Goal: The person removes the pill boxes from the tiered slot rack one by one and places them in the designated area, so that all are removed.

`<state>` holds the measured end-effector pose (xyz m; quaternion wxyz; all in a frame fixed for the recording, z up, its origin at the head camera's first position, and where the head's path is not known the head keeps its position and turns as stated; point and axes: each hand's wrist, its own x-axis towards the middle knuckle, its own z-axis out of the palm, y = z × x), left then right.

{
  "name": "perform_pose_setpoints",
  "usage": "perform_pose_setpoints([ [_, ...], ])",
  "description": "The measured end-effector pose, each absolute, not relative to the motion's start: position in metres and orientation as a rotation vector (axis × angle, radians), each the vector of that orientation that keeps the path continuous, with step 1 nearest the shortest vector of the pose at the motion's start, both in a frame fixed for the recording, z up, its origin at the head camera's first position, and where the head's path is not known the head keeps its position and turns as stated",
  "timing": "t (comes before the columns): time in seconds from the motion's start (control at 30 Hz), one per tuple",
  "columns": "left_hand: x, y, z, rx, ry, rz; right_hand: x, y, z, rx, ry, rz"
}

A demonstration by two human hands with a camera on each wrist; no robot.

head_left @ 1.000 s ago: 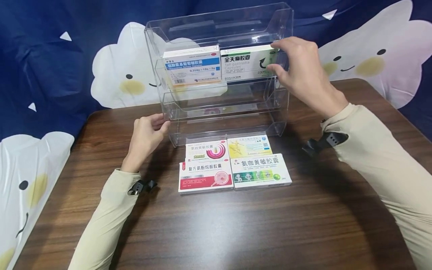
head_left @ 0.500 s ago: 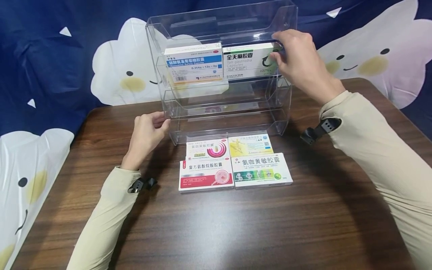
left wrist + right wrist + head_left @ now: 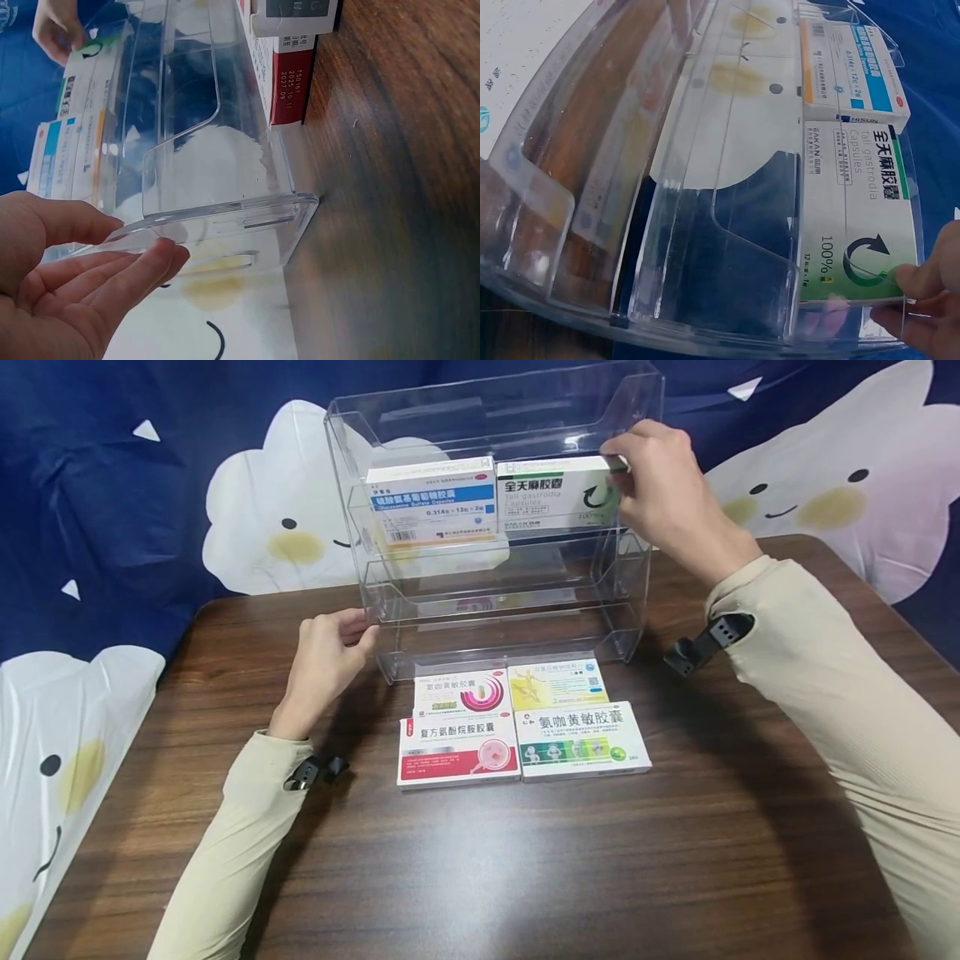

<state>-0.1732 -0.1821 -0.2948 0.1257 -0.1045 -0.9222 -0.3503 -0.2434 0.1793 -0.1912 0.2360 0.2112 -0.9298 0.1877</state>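
A clear plastic rack (image 3: 517, 583) with stepped tiers stands upright on the table. My left hand (image 3: 326, 664) pinches its left side wall between thumb and fingers, as the left wrist view confirms. In an upper tier sit two medicine boxes side by side: a white box with a blue band (image 3: 431, 503) and a white and green capsule box (image 3: 551, 497). My right hand (image 3: 667, 493) holds the green box at its right end. In the right wrist view, the thumb (image 3: 915, 281) lies on the box's front corner, while the other fingers reach round the end behind the rack's side.
Before the rack, several flat medicine boxes lie in two rows: a pink-ringed one (image 3: 459, 692), a yellow one (image 3: 555, 685), a red one (image 3: 457, 760) and a green-striped one (image 3: 581, 745). Behind the wooden table (image 3: 465, 877) hangs a blue cloud-patterned curtain (image 3: 97, 510).
My right hand has shifted its fingers and thumb at the green box's right end, with the thumb now tucked closer to the corner. My left hand keeps its place on the rack.
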Motion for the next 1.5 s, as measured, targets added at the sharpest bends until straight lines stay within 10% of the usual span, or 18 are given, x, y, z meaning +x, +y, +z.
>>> perform_pose_setpoints([
  [0.93,-0.173,-0.180,-0.295,-0.296,-2.679,-1.032,-0.195,0.195,-0.157,0.406,-2.429,0.723],
  [1.5,-0.173,-0.183,-0.295,-0.323,-2.675,-1.043,-0.153,0.223,-0.225,0.630,-2.166,2.141],
])
